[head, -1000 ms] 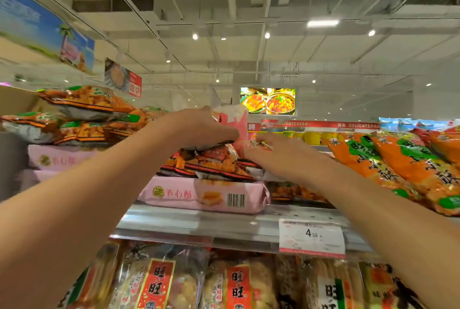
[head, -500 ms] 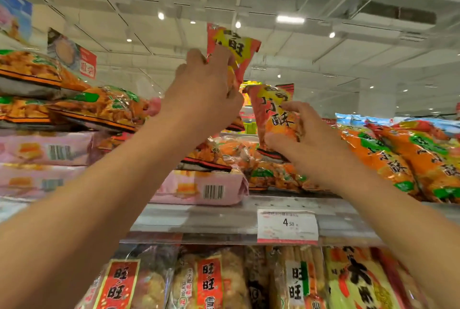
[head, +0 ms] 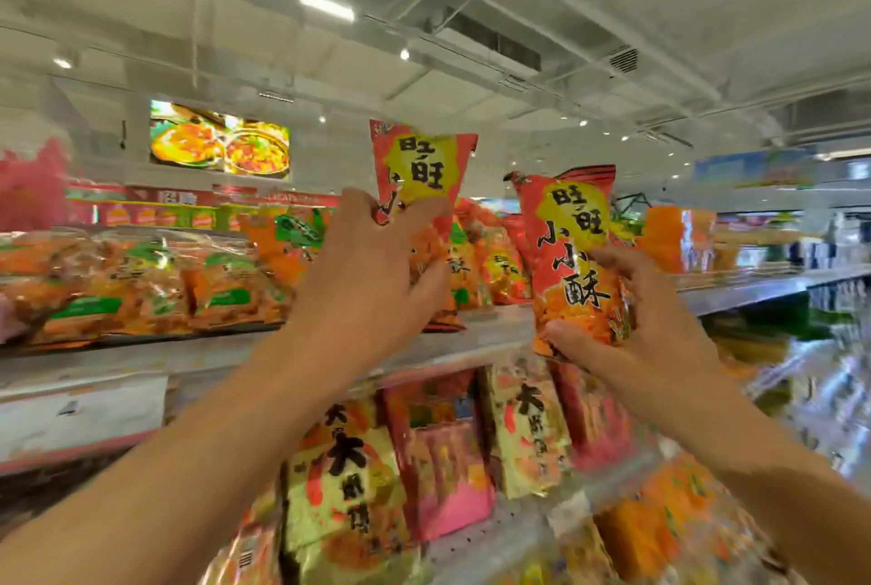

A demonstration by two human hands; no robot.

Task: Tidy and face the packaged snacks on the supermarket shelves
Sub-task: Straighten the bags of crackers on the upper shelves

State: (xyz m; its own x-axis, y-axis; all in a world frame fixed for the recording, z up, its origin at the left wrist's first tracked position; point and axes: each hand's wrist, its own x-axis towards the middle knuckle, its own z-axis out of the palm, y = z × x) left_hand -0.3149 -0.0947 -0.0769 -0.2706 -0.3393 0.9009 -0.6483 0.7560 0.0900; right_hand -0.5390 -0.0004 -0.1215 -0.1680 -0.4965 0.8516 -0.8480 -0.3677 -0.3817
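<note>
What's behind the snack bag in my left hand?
More red and orange snack bags standing on the shelf. The left hand and its bag cover whatever sits directly behind.

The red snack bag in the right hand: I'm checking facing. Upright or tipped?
Upright. The red snack bag stands tall in the right hand, top seal uppermost, printed front readable toward the camera.

The left hand (head: 372,273) hides the lower half of its bag (head: 419,165). Bags at 9 o'clock (head: 118,287) are smeared, print unreadable. The price tag (head: 80,415) is blurred. Packs at 5 o'clock (head: 678,518) blur, cut by the edge.
</note>
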